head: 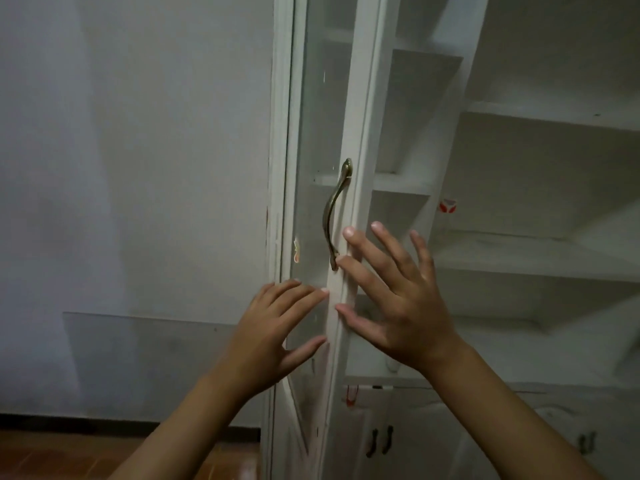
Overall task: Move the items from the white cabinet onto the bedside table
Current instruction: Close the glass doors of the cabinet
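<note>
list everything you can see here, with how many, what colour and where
cabinet: one, white, centre to right, bare shelves showing
glass door: one, white frame, centre, swung open
handle: one, brass, on the door's frame
lower handles: two dark, a third further right, on the lower doors
red sticker: one, on a cabinet upright
wall: grey, left
floor: reddish brown, bottom left
left hand: one, fingers spread, on the door
right hand: one, fingers spread, at the door's edge below the handle
</note>
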Demonstrator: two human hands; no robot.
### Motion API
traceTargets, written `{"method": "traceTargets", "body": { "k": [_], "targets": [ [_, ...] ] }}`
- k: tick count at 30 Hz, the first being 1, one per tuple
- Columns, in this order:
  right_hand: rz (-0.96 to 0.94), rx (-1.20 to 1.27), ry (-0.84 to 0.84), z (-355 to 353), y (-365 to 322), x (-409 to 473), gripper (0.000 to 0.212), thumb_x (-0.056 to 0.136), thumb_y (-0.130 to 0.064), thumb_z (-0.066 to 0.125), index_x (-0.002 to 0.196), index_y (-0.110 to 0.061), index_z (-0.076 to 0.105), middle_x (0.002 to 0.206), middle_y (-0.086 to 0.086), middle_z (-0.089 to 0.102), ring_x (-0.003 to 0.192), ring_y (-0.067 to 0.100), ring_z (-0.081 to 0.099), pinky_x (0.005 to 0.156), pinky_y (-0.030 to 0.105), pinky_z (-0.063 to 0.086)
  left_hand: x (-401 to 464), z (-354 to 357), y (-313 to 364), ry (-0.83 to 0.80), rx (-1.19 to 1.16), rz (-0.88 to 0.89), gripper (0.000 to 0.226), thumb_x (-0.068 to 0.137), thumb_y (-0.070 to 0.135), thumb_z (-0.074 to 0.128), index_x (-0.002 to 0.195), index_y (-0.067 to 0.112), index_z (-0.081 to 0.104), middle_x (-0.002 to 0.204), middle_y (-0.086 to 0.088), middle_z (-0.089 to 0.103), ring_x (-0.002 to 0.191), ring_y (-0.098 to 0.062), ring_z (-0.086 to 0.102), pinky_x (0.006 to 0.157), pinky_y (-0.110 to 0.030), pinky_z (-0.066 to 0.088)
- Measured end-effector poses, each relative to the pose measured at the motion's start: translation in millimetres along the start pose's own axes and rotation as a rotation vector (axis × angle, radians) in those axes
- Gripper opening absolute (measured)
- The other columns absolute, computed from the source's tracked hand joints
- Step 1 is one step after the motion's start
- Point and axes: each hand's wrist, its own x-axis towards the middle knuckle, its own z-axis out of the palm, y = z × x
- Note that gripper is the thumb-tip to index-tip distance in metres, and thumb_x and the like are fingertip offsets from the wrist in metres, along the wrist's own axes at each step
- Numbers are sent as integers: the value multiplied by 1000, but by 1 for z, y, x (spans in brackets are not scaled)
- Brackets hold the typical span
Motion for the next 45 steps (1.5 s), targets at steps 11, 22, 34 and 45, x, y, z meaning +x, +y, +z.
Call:
{"method": "traceTargets", "body": {
  "k": [11,22,34,45],
  "targets": [
    [89,-112,3,1,91,-56,61,92,-45,71,143,-14,61,163,8,39,154,32,31,118,66,26,66,84,22,-34,0,55,64,97,56,58,154,36,37,153,6,46,146,-16,35,112,-53,41],
    [111,-110,-189,46,199,-110,66,96,-44,66,153,-16,49,170,6,25,159,26,18,117,60,31,141,175,27,-88,105,43,63,96,58,52,153,37,38,162,5,32,153,-15,21,122,-52,25],
    [78,33,-250,115,273,-121,74,92,-42,72,156,-18,43,173,7,11,160,27,7,122,56,31,177,246,6,-65,222,-62,64,92,52,66,150,36,43,164,2,28,154,-19,18,121,-53,27],
    [84,98,-183,161,302,-122,77,90,-42,76,155,-18,45,173,8,11,160,28,7,123,51,24,189,280,-17,-46,308,-91,64,93,49,61,152,36,41,168,5,19,156,-18,12,121,-61,25]
  ]
}}
